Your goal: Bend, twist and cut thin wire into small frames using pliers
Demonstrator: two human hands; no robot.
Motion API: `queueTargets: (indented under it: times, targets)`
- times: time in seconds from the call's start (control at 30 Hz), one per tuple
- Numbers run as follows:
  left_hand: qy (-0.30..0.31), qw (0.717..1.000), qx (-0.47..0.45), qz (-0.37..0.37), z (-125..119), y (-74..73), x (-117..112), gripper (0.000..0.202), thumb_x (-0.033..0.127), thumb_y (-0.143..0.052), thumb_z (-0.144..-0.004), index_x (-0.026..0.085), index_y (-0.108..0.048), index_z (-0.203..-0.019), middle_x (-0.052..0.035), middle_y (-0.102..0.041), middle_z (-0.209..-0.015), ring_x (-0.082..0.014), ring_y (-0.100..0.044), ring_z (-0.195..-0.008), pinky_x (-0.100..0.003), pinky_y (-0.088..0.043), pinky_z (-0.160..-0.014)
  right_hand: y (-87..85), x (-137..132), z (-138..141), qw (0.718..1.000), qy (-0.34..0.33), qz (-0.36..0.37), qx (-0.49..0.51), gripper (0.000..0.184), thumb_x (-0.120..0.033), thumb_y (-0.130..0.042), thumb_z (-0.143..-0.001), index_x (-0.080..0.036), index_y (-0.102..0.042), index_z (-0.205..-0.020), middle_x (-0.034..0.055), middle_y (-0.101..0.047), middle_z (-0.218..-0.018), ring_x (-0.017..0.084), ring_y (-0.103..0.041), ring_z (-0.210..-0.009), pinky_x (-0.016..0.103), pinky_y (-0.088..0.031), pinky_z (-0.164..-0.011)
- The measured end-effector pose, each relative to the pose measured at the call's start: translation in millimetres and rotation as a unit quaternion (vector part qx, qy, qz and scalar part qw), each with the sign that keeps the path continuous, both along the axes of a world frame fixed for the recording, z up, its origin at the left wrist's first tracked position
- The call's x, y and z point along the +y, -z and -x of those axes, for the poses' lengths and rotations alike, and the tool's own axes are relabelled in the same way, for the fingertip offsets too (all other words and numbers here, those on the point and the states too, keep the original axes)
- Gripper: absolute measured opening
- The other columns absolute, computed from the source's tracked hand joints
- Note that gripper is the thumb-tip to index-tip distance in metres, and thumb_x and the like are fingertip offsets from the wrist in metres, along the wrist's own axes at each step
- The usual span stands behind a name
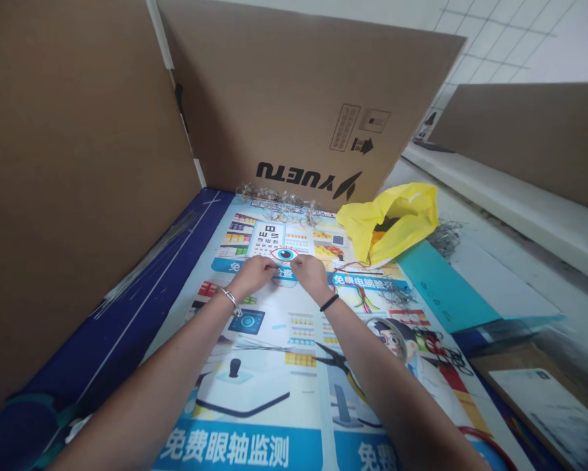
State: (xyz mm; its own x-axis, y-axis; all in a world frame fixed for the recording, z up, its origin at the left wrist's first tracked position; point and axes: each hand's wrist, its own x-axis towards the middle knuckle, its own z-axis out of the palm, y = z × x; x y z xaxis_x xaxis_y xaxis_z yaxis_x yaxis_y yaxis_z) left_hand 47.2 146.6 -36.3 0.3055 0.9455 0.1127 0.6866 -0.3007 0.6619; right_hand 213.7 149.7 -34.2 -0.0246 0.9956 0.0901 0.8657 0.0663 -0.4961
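Observation:
My left hand (255, 273), with a silver bangle at the wrist, is closed in a pinch above the printed poster sheet (269, 317). Close beside it, my right hand (311, 275), wearing a black band, pinches too. A faint thin wire (284, 284) seems to curve between the two sets of fingertips; most of it is hidden or too fine to follow. Pliers with dark jaws and yellow-edged handles (337, 361) lie partly under my right forearm. Several loose straight wires (264, 345) lie on the sheet between my forearms.
Tall cardboard panels (294, 91) stand at the back and left. A yellow bag (409, 209) sits at the back right, with coloured cords (365, 301) in front. Tangled wire pieces (284, 197) line the back edge. Dark loops (441, 347) and a brown packet (534, 386) lie right.

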Motion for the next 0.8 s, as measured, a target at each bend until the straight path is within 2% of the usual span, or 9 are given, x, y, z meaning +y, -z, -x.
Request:
queueTargets:
  times: [0.2,0.33,0.47,0.53,0.7,0.8]
  targets:
    - [-0.017,1.000,0.002,-0.006,-1.5,2.5,0.6,0.011,0.018,-0.061,-0.070,0.019,-0.072,-0.073,-0.0030,-0.067,-0.069,-0.0186,-0.057,-0.070,-0.026,-0.038,-0.063,-2.6,3.5,-15.0,0.998,-0.056,0.011,0.028,0.024,-0.020,-0.048,-0.081,-0.018,-0.069,-0.068,0.0022,-0.066,-0.066,0.016,-0.059,-0.068,0.024,-0.038,-0.060]
    - [-0.016,1.000,-0.002,-0.003,0.2,4.0,2.5,0.012,0.016,-0.060,-0.071,0.019,-0.072,-0.074,-0.0033,-0.068,-0.072,-0.0190,-0.058,-0.072,-0.026,-0.039,-0.065,-3.7,2.0,-26.5,0.994,-0.095,0.030,0.046,0.023,-0.014,-0.049,-0.077,-0.020,-0.071,-0.080,-0.0003,-0.067,-0.071,0.014,-0.058,-0.063,0.023,-0.041,-0.058]
    - [-0.008,1.000,-0.012,0.002,4.0,5.6,4.9,0.017,0.012,-0.056,-0.072,0.019,-0.071,-0.073,-0.0033,-0.069,-0.076,-0.0190,-0.060,-0.074,-0.026,-0.039,-0.067,-8.4,-4.2,-33.4,0.990,-0.130,0.045,0.035,0.021,-0.010,-0.054,-0.070,-0.020,-0.070,-0.079,-0.0014,-0.068,-0.073,0.014,-0.058,-0.065,0.022,-0.041,-0.059]
    - [-0.008,1.000,-0.015,0.004,4.9,6.4,5.4,0.018,0.012,-0.055,-0.072,0.019,-0.071,-0.074,-0.0030,-0.070,-0.078,-0.0187,-0.060,-0.074,-0.026,-0.040,-0.068,-9.8,-6.7,-33.7,0.990,-0.134,0.047,0.024,0.017,-0.012,-0.056,-0.070,-0.019,-0.070,-0.078,-0.0013,-0.067,-0.071,0.014,-0.058,-0.066,0.022,-0.040,-0.060]
    - [-0.023,1.000,-0.014,0.006,4.2,7.6,4.7,0.015,0.017,-0.056,-0.074,0.019,-0.070,-0.074,-0.0016,-0.068,-0.072,-0.0175,-0.059,-0.069,-0.025,-0.040,-0.065,-8.0,-4.4,-25.7,0.994,-0.105,0.040,-0.011,0.016,-0.025,-0.054,-0.079,-0.018,-0.068,-0.080,0.0016,-0.068,-0.076,0.014,-0.060,-0.072,0.022,-0.039,-0.062]
    - [-0.030,0.999,-0.009,0.008,3.7,6.4,3.7,0.015,0.018,-0.054,-0.075,0.019,-0.069,-0.074,-0.0007,-0.068,-0.071,-0.0168,-0.059,-0.069,-0.024,-0.040,-0.064,-6.4,1.8,-17.8,0.994,-0.091,0.044,-0.050,0.013,-0.026,-0.057,-0.077,-0.017,-0.067,-0.080,0.0037,-0.069,-0.080,0.016,-0.061,-0.075,0.022,-0.039,-0.063]
